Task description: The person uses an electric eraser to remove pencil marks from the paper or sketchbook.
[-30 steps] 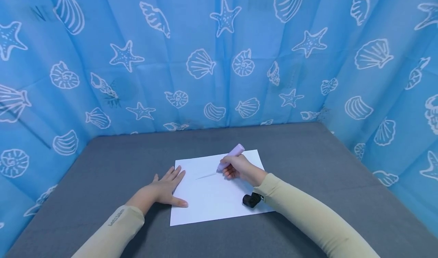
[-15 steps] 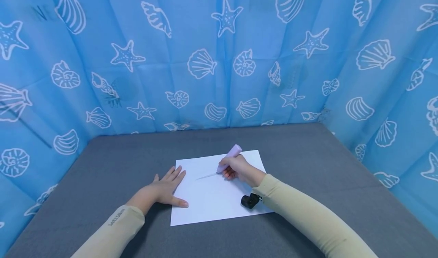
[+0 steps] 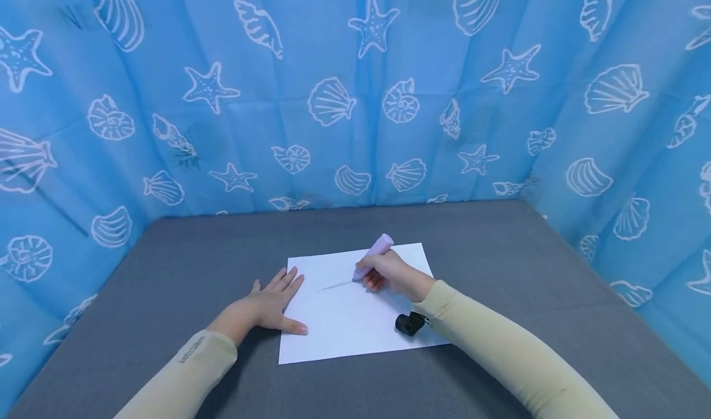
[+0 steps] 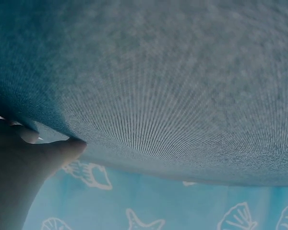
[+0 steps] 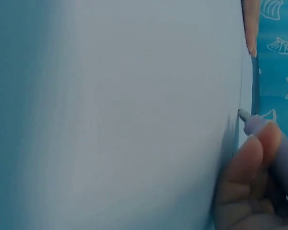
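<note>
A white sheet of paper (image 3: pixel 333 339) lies on the grey table. My right hand (image 3: pixel 391 274) grips a thick light-purple marker (image 3: pixel 380 246), its tip down on the paper at the right end of a thin, slightly slanted line (image 3: pixel 335 285). In the right wrist view the marker's grey tip (image 5: pixel 243 115) touches the sheet, with fingertips (image 5: pixel 249 158) curled round the barrel. My left hand (image 3: pixel 272 305) rests flat on the paper's left edge with fingers spread. The left wrist view shows part of that left hand (image 4: pixel 33 153) on the cloth.
Grey cloth covers the table (image 3: pixel 222 246). A blue curtain (image 3: pixel 250 129) with white shells and starfish hangs behind and at both sides. A small black device (image 3: pixel 410 324) sits at the right wrist, over the paper. Both forearms wear pale sleeves (image 3: pixel 500 339).
Between one second and half a second ago the marker's top tilted slightly left. Since then the hands and marker have hardly moved on the paper; the whole head view has shifted a little.
</note>
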Demonstrator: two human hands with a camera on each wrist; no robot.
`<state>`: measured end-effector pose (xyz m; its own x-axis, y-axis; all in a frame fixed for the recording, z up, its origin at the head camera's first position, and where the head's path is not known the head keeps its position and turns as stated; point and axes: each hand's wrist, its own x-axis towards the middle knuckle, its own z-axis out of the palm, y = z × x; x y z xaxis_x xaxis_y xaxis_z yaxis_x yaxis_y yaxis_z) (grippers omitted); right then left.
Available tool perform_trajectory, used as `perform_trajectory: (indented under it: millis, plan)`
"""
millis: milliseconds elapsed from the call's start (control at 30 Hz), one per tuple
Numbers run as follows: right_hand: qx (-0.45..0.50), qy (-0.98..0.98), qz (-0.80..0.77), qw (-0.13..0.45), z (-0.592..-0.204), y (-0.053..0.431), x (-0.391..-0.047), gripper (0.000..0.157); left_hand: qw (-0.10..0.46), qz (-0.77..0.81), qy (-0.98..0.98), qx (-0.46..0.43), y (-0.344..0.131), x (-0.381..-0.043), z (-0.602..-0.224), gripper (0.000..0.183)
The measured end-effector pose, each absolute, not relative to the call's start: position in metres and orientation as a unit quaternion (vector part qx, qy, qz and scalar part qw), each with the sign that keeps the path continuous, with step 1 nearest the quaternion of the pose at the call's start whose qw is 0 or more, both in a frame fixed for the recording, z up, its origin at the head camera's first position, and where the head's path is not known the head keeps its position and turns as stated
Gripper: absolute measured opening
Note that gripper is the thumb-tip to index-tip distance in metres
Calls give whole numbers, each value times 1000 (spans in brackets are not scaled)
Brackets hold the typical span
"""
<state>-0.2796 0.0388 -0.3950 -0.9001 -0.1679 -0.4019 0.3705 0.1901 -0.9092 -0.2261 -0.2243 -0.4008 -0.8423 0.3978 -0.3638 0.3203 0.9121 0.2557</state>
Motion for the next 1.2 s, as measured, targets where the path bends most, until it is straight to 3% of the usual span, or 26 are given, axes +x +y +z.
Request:
perform_trajectory:
  millis: [633, 867, 1200]
  plan:
    - [86, 727, -655, 188, -399, 39, -281, 18, 203, 90, 956, 190, -223, -227, -404, 114]
    - [75, 740, -632, 217, -397, 37, -279, 17, 203, 87, 957, 190, -223, -225, -402, 114]
    - [75, 749, -626, 205, -395, 36, -280, 22, 208, 90, 955, 193, -221, -227, -400, 115]
